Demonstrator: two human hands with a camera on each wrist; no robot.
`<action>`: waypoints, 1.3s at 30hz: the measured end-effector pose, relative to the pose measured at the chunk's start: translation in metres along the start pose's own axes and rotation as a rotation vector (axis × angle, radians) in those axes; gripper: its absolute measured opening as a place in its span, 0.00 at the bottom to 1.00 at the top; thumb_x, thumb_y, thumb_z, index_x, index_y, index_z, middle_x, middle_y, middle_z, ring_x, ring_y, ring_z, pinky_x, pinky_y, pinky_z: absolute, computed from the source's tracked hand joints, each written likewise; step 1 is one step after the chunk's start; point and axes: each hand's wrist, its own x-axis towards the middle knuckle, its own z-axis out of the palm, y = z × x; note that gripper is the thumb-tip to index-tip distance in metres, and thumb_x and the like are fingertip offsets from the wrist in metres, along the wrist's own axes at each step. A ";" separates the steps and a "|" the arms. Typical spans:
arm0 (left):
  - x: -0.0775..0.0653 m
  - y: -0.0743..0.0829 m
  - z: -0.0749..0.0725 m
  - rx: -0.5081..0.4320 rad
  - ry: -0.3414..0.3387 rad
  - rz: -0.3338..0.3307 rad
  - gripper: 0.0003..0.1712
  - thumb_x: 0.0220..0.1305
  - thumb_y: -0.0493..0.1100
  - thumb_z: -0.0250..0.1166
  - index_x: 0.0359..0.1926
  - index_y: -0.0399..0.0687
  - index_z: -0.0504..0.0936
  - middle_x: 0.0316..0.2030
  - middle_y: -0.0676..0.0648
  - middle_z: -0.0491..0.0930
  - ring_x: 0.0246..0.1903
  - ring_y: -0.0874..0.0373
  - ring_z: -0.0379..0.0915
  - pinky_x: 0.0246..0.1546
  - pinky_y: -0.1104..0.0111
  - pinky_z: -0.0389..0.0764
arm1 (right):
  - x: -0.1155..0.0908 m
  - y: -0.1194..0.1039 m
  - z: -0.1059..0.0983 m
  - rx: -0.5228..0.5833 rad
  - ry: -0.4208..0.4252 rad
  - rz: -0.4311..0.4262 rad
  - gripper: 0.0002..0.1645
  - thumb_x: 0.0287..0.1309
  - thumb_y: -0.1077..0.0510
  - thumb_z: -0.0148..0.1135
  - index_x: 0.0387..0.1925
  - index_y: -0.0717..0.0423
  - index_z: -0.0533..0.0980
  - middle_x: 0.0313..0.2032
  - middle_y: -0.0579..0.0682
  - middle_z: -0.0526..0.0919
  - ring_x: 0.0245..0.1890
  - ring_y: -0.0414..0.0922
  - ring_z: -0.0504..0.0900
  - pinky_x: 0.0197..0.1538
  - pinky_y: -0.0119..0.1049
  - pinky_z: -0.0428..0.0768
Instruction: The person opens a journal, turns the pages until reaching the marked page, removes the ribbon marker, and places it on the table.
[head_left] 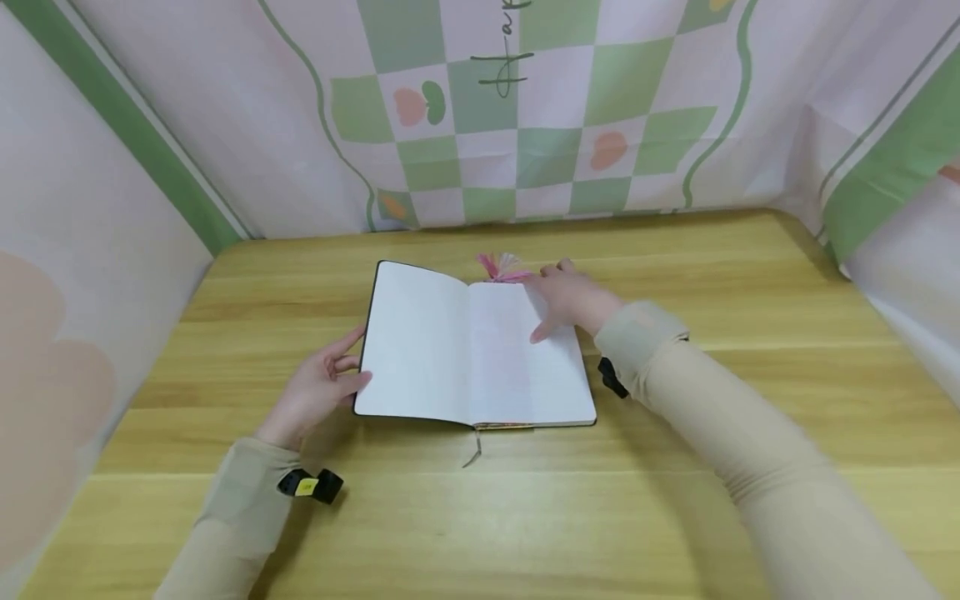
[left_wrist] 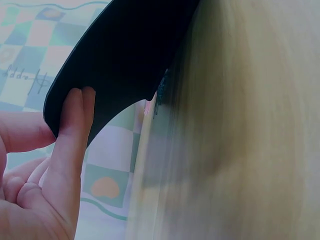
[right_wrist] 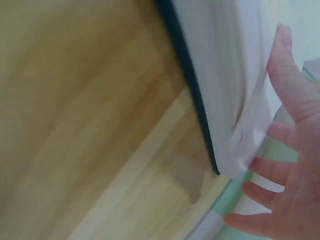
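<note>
We see a black-covered notebook (head_left: 465, 350) lying open flat on the wooden table (head_left: 675, 467), roughly central, nearer the far edge than the near one. Both visible pages are blank. Left hand (head_left: 318, 390) sits at the notebook's left edge; in the left wrist view the fingers (left_wrist: 70, 145) touch the black cover's edge, thumb under or beside it, so we read it as a light pinch on the cover. Right hand (head_left: 572, 296) rests on the right page near its far corner, fingers fairly straight, pressing or brushing the page; the right wrist view shows the thumb (right_wrist: 292, 75) on the paper edge, not clearly clamped. A pink tassel (head_left: 504, 267) pokes out at the top of the spine, and a grey ribbon marker (head_left: 472, 450) hangs from the bottom. Our judgement: opening is done and the book is spread; whether pages are being turned or held down, we cannot tell.
</note>
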 end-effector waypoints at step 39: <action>-0.001 0.001 0.000 -0.030 -0.009 -0.001 0.40 0.67 0.34 0.56 0.74 0.55 0.50 0.54 0.38 0.75 0.37 0.61 0.80 0.39 0.67 0.82 | -0.060 -0.032 0.004 1.326 0.097 -0.151 0.34 0.66 0.60 0.47 0.72 0.56 0.52 0.57 0.60 0.65 0.44 0.43 0.75 0.42 0.40 0.81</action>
